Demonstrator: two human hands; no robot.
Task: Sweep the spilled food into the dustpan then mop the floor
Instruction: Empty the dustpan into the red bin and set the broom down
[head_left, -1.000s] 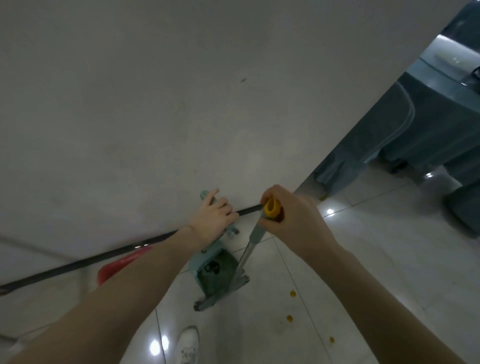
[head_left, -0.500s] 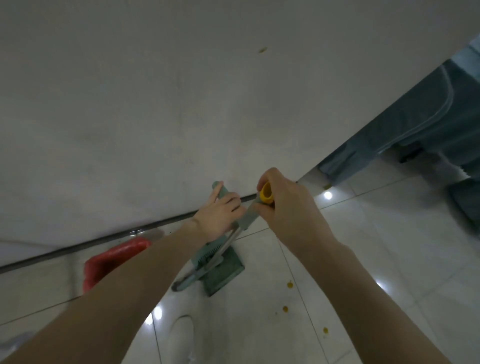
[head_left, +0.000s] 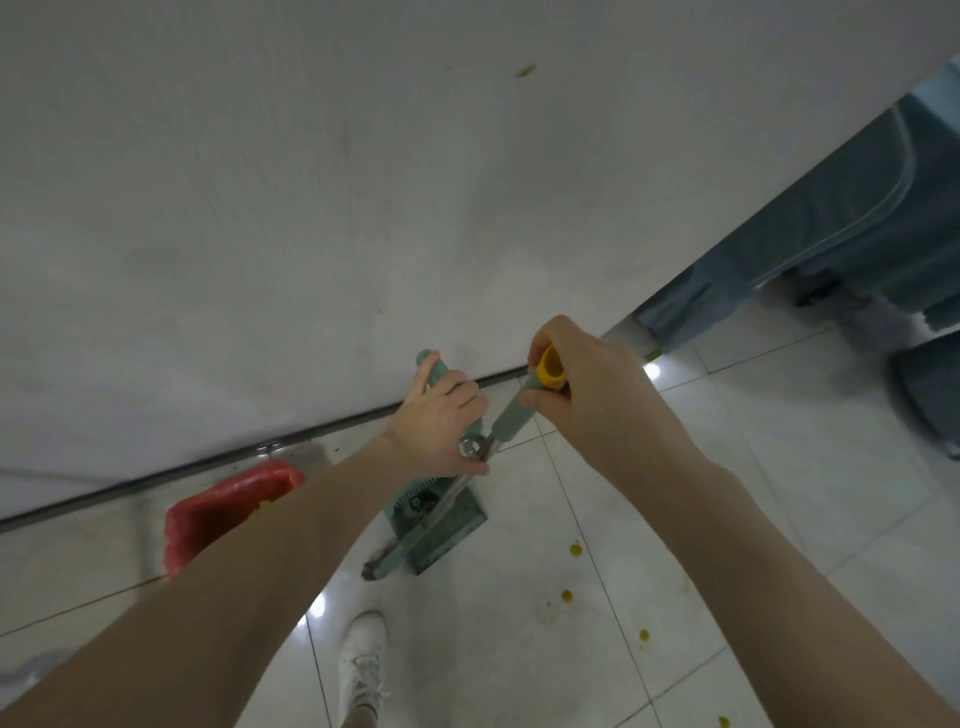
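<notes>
left grip (head_left: 441, 421) clenched on dustpan handle (head_left: 434, 366) | right grip (head_left: 582, 384) clenched on broom handle (head_left: 511, 418) | crumbs (head_left: 574, 548) below-right

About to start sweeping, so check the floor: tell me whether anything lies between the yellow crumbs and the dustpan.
Nothing visible does. The nearest crumbs lie on bare tile to the right of the green dustpan, apart from it. The white shoe sits nearer the camera, off that path, and the red bin is on the dustpan's far side.

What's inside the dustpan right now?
The green dustpan shows a small dark item near its toothed back edge, too blurred to identify. The broom handle and left hand cover part of its interior.
</notes>
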